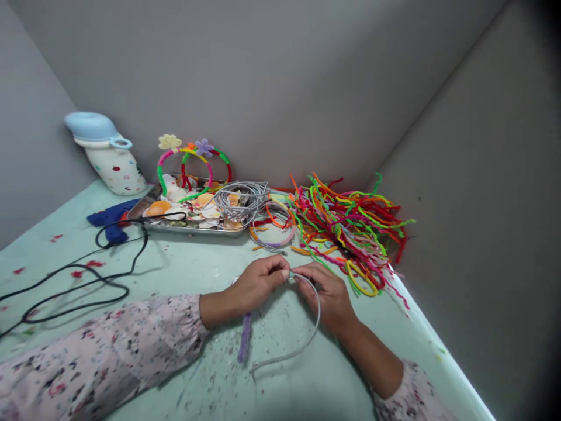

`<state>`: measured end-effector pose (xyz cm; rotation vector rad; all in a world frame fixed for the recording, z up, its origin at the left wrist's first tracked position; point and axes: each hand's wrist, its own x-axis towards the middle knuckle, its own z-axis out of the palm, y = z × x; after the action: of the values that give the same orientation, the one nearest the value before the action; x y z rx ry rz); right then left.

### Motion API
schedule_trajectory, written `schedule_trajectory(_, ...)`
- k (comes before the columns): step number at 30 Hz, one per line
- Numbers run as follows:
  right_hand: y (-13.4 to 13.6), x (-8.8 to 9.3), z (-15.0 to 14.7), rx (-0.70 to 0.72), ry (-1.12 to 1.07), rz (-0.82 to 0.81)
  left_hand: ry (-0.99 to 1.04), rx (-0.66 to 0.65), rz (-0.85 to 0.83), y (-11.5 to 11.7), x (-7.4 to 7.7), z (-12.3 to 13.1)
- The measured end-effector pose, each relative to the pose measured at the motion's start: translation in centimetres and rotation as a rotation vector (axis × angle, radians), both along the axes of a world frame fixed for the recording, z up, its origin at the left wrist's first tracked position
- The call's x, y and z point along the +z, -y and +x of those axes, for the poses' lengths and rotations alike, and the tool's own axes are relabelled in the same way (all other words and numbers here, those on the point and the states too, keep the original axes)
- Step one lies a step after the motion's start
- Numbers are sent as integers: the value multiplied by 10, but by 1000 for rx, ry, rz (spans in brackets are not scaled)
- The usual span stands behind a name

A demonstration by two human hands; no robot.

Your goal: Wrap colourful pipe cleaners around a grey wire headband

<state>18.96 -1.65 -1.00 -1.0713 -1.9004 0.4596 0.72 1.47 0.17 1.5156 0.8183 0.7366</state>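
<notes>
A grey wire (316, 318) curves from my fingertips down to a free end lying near the front of the table. My left hand (263, 280) pinches it at the upper end, thumb against forefinger. Close beside it, my right hand (328, 295) is closed on the same wire, its fingertips almost touching the left ones. A small pale bluish bit (291, 277) shows between the two hands; what it is I cannot make out. Below my left wrist a short purple pipe cleaner (245, 338) lies on the table, its upper part hidden by the arm.
Behind my hands stands a metal tray (197, 232) of shells, with pipe-cleaner hoops (211, 169) and coiled grey wire (243, 199). Colourful pipe cleaners (350, 225) are heaped at right. A blue glue gun (114, 221), its black cord (127, 286) and a bottle (114, 166) are left.
</notes>
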Motion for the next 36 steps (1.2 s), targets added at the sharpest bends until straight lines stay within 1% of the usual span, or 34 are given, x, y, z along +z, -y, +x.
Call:
schedule_trajectory(12,1,3,1,-2,163,166,13,-40,-106,-4,1,0)
schedule_trajectory(20,2,1,3,-5,223,255,14,-55,-94,-4,-1,-1)
schedule_trajectory(23,1,3,2,-24,231,279,50,-31,-104,-2,-1,0)
schedule_trajectory(26,-1,4,1,-108,217,322,103,37,-108,-2,-1,1)
schedule_trajectory(28,0,4,2,-215,176,364,140,100,-110,-4,-2,2)
schedule_trajectory(30,2,2,3,-317,79,365,161,159,-108,-5,-3,3)
schedule_trajectory(31,3,1,3,-360,18,333,165,183,-102,-5,-4,3)
schedule_trajectory(32,5,-1,4,-379,-47,261,166,201,-92,-6,-4,2)
schedule_trajectory(33,7,-2,4,-358,-113,149,164,215,-78,-5,-5,2)
schedule_trajectory(36,10,-5,4,-172,-264,-135,136,233,-33,-4,-5,1)
